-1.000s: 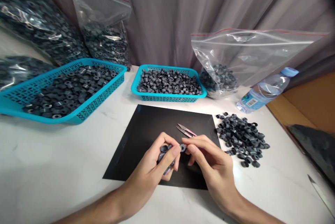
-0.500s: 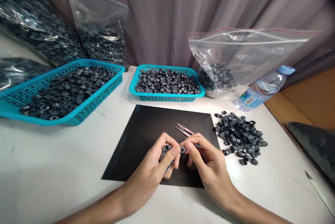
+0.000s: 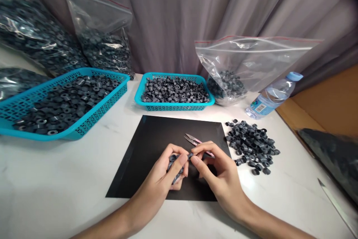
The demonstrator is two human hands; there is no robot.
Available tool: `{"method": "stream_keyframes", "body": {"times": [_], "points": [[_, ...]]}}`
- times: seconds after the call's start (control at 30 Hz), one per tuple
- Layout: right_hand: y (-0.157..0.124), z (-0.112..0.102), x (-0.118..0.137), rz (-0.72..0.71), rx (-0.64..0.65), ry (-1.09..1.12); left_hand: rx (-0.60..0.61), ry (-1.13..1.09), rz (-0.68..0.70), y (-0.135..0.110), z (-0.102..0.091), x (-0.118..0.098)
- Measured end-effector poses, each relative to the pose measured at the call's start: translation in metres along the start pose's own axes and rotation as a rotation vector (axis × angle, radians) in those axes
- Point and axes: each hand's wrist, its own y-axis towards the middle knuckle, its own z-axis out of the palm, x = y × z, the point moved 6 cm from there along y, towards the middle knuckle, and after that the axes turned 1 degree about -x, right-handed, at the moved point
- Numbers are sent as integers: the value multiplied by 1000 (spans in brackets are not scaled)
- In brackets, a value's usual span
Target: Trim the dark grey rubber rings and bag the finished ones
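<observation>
Cupped in my left hand point(image 3: 165, 173) are several small dark grey rings point(image 3: 173, 164). Between its thumb and forefinger and the fingertips of my right hand point(image 3: 216, 166) is one more grey ring point(image 3: 190, 155), pinched from both sides. Both hands hover over a black mat point(image 3: 134, 160). Thread snips point(image 3: 192, 140) with pink handles lie on the mat just beyond my right hand, which partly covers them. A loose pile of grey rings point(image 3: 253, 144) lies on the table right of the mat.
Two blue baskets point(image 3: 103, 110) point(image 3: 175, 107) of grey rings stand at the left and back. Clear zip bags point(image 3: 103, 50) point(image 3: 260, 58) with rings lean by the curtain. A water bottle point(image 3: 275, 95) tilts at the right. A blade point(image 3: 332, 201) lies near the right edge.
The pinched ring has turned: its hole faced me before, and now its side shows. My view has shifted slightly, so the whole scene sits a little differently. Both hands stay close together.
</observation>
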Motion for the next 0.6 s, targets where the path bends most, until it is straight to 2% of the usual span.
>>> {"method": "stream_keyframes", "body": {"times": [0.17,0.37,0.6], "points": [[-1,-2,-2,-30,-41,-24,-27,25,-1,0,-1,4],[-3,-2,-1,-49,-25,-26,84,41,-54,3,5,-2],[-4,0,-3,-9,-10,9,114,19,-55,5,4,-3]]}}
